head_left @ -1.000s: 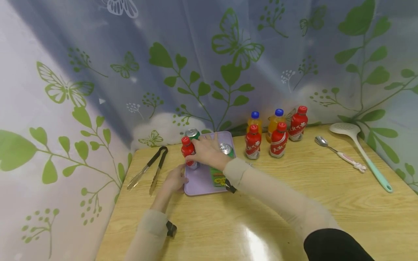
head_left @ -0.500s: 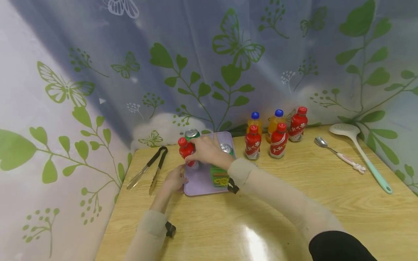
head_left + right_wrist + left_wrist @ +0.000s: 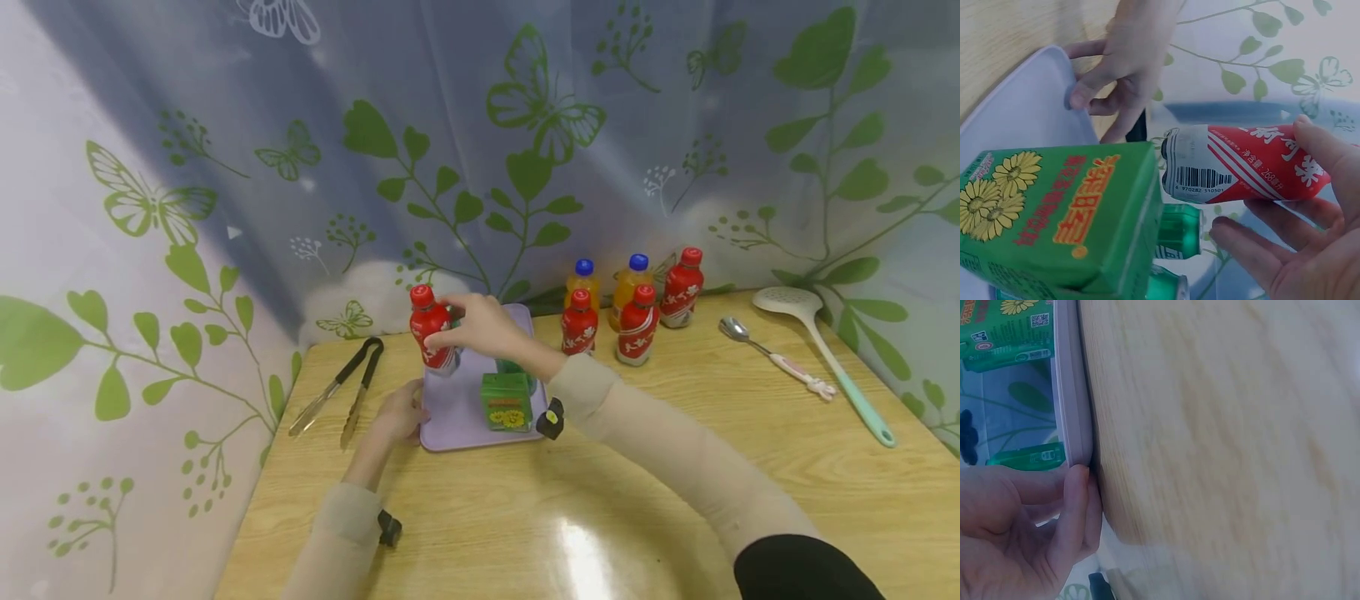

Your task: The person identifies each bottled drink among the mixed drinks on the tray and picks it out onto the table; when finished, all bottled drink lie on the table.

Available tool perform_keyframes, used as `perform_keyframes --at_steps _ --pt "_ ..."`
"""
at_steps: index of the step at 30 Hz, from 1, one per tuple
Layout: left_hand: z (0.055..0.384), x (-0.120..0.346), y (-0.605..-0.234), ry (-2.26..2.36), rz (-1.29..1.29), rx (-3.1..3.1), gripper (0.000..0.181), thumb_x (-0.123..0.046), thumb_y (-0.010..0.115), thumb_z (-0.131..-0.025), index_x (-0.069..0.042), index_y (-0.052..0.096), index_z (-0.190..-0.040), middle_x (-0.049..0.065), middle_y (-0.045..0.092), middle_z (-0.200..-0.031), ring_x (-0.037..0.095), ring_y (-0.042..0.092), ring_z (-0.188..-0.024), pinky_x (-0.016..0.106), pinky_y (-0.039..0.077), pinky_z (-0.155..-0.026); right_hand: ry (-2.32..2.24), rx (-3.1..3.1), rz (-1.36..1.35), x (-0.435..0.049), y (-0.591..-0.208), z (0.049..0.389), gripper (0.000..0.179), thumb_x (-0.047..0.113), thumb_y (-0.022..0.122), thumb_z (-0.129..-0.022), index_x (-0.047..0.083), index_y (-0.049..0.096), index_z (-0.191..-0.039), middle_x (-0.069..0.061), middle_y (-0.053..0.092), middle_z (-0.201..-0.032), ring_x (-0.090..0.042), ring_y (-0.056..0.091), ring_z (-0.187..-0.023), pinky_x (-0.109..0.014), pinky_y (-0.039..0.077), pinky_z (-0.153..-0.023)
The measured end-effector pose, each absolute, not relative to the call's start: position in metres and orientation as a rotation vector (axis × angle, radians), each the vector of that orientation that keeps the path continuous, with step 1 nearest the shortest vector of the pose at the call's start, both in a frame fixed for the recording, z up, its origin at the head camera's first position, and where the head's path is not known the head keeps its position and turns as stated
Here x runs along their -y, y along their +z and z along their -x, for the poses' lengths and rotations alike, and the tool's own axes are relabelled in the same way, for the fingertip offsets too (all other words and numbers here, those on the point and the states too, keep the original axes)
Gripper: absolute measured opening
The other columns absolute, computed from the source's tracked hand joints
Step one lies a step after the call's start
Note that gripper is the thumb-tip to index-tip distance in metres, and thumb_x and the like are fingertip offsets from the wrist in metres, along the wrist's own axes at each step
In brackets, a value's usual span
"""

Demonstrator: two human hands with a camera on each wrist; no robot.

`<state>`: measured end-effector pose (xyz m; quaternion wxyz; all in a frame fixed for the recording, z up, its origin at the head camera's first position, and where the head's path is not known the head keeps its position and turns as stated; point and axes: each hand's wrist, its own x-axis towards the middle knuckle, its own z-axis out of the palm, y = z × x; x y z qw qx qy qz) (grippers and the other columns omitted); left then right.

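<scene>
My right hand (image 3: 480, 327) grips a red plastic bottle (image 3: 431, 333) between thumb and fingers, over the back left part of a lilac tray (image 3: 456, 417). The right wrist view shows the bottle's white base and barcode (image 3: 1204, 178). With thumb and fingertips, my left hand (image 3: 402, 411) pinches the tray's rim (image 3: 1074, 394) at the front left corner. A green drink carton (image 3: 506, 404) with yellow flowers stands upright at the tray's front right. Two green cans, one nearer the bottle (image 3: 1180, 230), show behind the carton; in the head view my right hand and arm mostly hide them.
Black-handled tongs (image 3: 370, 373) lie left of the tray. To its right stand several red bottles (image 3: 638, 329) and two orange drink bottles (image 3: 630, 287) with blue caps. A spoon (image 3: 789, 363) and a skimmer (image 3: 795, 302) lie farther right. A patterned curtain (image 3: 465, 125) hangs behind the table.
My right hand has raised the red bottle up off the tray. More of the carton now shows under my right arm. My left hand has stayed at the tray's corner.
</scene>
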<state>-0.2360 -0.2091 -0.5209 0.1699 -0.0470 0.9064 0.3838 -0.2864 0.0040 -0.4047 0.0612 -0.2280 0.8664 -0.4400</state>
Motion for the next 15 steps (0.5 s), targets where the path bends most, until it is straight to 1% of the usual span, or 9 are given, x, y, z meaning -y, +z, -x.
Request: perform_keyframes --at_steps 2,4,7,9,11,15 --pt "0.236 0.210 -0.522 1.092 0.125 -2.581 0.070 0.002 0.064 -0.098 -0.003 0.036 -0.162 0.017 0.065 -0.102 0.018 0.061 -0.071 0.027 0.059 -0.054 -1.394 -2.569 0.685 -0.008 -0.402 0.287 0.076 0.042 0.087 -0.085 0.015 0.058 -0.150 -0.006 0.075 -0.128 -0.028 0.072 -0.112 -0.036 0.061 -0.084" --pt "0.236 0.210 -0.522 1.099 0.121 -2.582 0.070 0.003 0.063 -0.098 -0.002 0.036 -0.162 0.016 0.064 -0.098 0.017 0.060 -0.067 0.027 0.059 -0.053 -1.437 -2.520 0.670 -0.012 -0.400 0.287 0.077 0.040 0.087 -0.086 0.015 0.056 -0.152 -0.008 0.073 -0.132 -0.031 0.072 -0.107 -0.036 0.062 -0.078" --pt "0.236 0.210 -0.523 1.107 0.118 -2.582 0.070 0.004 0.063 -0.097 -0.002 0.036 -0.162 0.014 0.063 -0.094 0.016 0.058 -0.063 0.028 0.059 -0.052 -1.497 -2.442 0.620 -0.018 -0.398 0.287 0.079 0.038 0.087 -0.087 0.019 0.053 -0.155 -0.010 0.071 -0.136 -0.032 0.073 -0.104 -0.036 0.065 -0.068" --pt "0.236 0.210 -0.524 1.115 0.123 -2.577 0.070 0.005 0.063 -0.098 -0.002 0.036 -0.162 0.014 0.064 -0.094 0.016 0.058 -0.063 0.028 0.060 -0.052 -1.532 -2.396 0.589 -0.022 -0.396 0.287 0.080 0.038 0.086 -0.088 0.021 0.050 -0.157 -0.010 0.069 -0.139 -0.029 0.071 -0.114 -0.036 0.067 -0.071" --pt "0.235 0.210 -0.523 1.116 0.127 -2.575 0.070 0.004 0.063 -0.098 -0.002 0.036 -0.162 0.014 0.064 -0.095 0.016 0.058 -0.064 0.028 0.060 -0.053 -1.572 -2.347 0.570 -0.026 -0.394 0.287 0.078 0.036 0.084 -0.090 0.023 0.049 -0.158 -0.011 0.068 -0.140 -0.028 0.068 -0.123 -0.039 0.068 -0.078" --pt "0.235 0.209 -0.522 1.116 0.133 -2.576 0.070 0.004 0.063 -0.099 -0.002 0.036 -0.162 0.015 0.064 -0.097 0.017 0.060 -0.066 0.029 0.061 -0.054 -1.646 -2.215 0.555 -0.034 -0.390 0.288 0.076 0.031 0.080 -0.094 0.022 0.044 -0.161 -0.014 0.065 -0.141 -0.032 0.065 -0.129 -0.046 0.067 -0.088"
